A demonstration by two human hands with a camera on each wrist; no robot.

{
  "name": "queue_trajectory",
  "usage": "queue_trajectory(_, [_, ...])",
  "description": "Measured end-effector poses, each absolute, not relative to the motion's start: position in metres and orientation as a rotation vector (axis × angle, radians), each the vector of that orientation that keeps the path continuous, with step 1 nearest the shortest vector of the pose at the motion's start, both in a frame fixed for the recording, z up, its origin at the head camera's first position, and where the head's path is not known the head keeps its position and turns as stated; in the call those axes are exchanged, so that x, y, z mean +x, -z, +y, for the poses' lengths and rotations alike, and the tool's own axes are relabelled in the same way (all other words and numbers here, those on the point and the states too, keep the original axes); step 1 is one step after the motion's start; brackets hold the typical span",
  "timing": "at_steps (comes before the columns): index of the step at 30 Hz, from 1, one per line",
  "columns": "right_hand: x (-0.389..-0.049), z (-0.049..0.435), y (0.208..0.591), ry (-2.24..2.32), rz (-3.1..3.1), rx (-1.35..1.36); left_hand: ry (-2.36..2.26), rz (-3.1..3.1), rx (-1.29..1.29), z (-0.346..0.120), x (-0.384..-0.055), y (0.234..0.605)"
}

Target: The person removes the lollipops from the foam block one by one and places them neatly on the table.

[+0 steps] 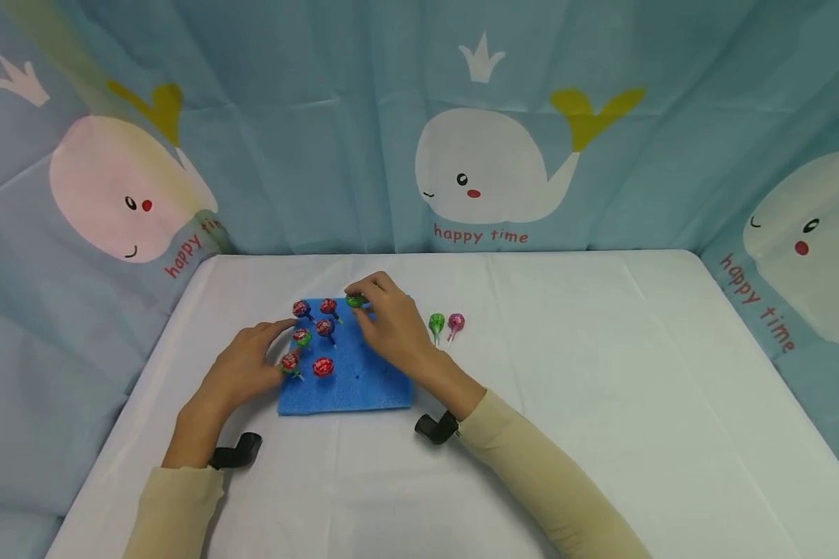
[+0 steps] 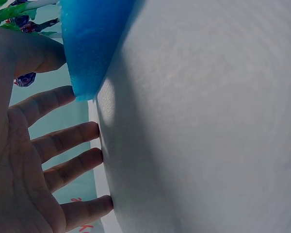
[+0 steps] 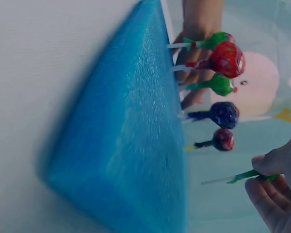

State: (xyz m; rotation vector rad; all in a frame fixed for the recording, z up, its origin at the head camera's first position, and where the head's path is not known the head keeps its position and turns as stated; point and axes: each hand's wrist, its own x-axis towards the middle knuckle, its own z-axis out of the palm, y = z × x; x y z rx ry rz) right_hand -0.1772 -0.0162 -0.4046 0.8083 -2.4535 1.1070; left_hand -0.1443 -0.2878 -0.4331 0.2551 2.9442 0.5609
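The right hand point(image 1: 391, 326) holds a green lolly point(image 1: 354, 300) above the foam point(image 1: 381, 392) at its 12 o'clock side, grip pinched on the wrapper, stick tip clear of the surface. Six lollies point(image 1: 323, 367) stand in the foam between 8 and 11 o'clock. At 9 o'clock the left hand point(image 1: 248, 361) has its fingers spread, thumb and forefinger at the foam's edge. Toward 2 o'clock, a second green lolly point(image 1: 436, 323) and a pink lolly point(image 1: 456, 321) lie on the tabletop point(image 1: 587, 404).

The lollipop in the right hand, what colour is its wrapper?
The visible part of the wrapper is green, seen best in the right wrist view.
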Motion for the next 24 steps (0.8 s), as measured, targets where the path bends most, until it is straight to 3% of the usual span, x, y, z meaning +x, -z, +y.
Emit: queue_trajectory(24, [-0.173, 0.068, 0.414, -1.406, -2.419, 0.685, -0.554, 2.948, 0.257, -0.286, -0.144, 0.434])
